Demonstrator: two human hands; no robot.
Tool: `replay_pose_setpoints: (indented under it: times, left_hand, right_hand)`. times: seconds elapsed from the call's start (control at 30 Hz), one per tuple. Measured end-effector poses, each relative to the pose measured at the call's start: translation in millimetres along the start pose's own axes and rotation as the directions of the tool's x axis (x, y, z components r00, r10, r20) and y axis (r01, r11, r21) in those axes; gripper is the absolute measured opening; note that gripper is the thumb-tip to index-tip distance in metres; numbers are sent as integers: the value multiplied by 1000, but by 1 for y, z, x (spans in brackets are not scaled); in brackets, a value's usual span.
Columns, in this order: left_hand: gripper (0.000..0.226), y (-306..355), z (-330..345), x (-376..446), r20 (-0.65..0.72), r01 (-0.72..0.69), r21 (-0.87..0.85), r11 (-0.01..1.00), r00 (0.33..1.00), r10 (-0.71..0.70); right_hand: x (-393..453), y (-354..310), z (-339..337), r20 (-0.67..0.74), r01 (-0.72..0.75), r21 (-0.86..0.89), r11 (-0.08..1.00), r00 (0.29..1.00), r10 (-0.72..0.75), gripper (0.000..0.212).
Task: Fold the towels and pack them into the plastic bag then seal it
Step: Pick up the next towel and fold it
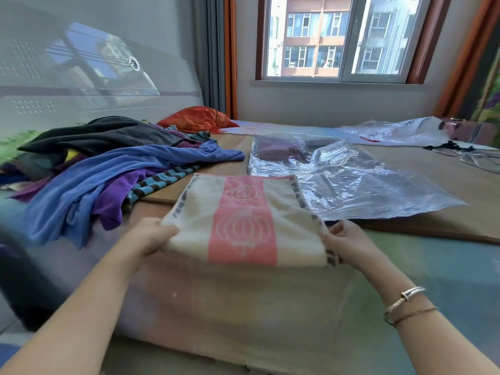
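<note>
Clear crinkled plastic bag lies far right, a folded purple towel already inside; unfolded towels heaped left. Cream terry towel with pink band held near, left hand and right hand pinching its edges; best keep corners square, then fold once more

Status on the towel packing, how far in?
Early. Done: one folded purple towel already in the clear plastic bag. In hand: left hand and right hand hold the cream-and-pink towel, partly folded. Left: the unfolded pile, then sealing.
</note>
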State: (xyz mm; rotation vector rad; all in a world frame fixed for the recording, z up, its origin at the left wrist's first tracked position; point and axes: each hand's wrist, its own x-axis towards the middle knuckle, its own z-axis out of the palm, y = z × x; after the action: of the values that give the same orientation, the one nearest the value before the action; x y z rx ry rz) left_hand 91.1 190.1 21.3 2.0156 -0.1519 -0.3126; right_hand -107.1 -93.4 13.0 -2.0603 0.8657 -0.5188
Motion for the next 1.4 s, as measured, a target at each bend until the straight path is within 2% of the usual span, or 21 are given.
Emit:
replay_pose_setpoints:
  times: [0.1,0.23,0.3,0.4,0.47,0.57,0.63,0.77,0.83,0.9,1.0,1.1,1.17,1.27,1.4]
  left_hand:
    - [11,-20,1,-5,136,72,239,968,985,-107]
    - [20,-22,-4,-8,152,22,338,941,985,-77]
    - [34,-22,-7,-8,161,-63,360,931,987,4]
    - [65,-22,-11,-8,205,-222,324,919,965,161]
    - [67,-17,-12,-16,242,-323,243,915,933,265]
    - [50,-4,-18,-31,272,-420,174,891,890,366]
    - [40,3,-25,-39,319,-456,265,850,873,369]
    - [57,9,-34,-48,355,-428,484,763,893,275]
    - [52,11,-31,-45,259,-439,543,715,898,354]
    - [30,14,-28,-42,100,-469,561,683,857,506]
    - [14,18,-33,-38,-62,-534,458,711,779,624]
    - [13,24,-45,-38,-102,-595,241,767,770,629]
    - [12,29,-46,-37,-125,-615,95,783,773,622]
    - [1,36,-39,-31,-227,-617,-32,786,770,596]
    - [9,32,-22,-5,-251,-603,-163,781,791,558]
  right_hand:
    - [0,12,1,75,-23,-110,994,997,32,25]
    - [-10,13,-2,147,80,-201,976,988,-51,35]
    - [-15,14,-3,207,161,-239,958,972,-112,45]
    - [-25,13,-5,313,257,-160,953,929,-197,60]
    - [-30,15,-3,344,303,-174,937,910,-230,65]
    - [-29,21,2,265,412,-386,825,907,-328,53]
    - [-27,19,2,126,417,-434,798,906,-405,44]
    - [-24,4,-11,-170,428,-316,847,853,-494,26]
    - [-22,-2,-18,-222,443,-268,856,836,-502,19]
    - [-22,-5,-19,-249,458,-135,878,843,-478,17]
    - [-22,-17,-18,-280,471,148,870,863,-420,4]
    - [-21,-31,-16,-306,481,426,766,873,-379,12]
    - [-18,-41,-13,-338,485,445,753,870,-360,11]
    - [-4,-54,-8,-354,451,466,762,884,-306,13]
    - [44,-62,-10,-362,396,270,878,886,-288,29]
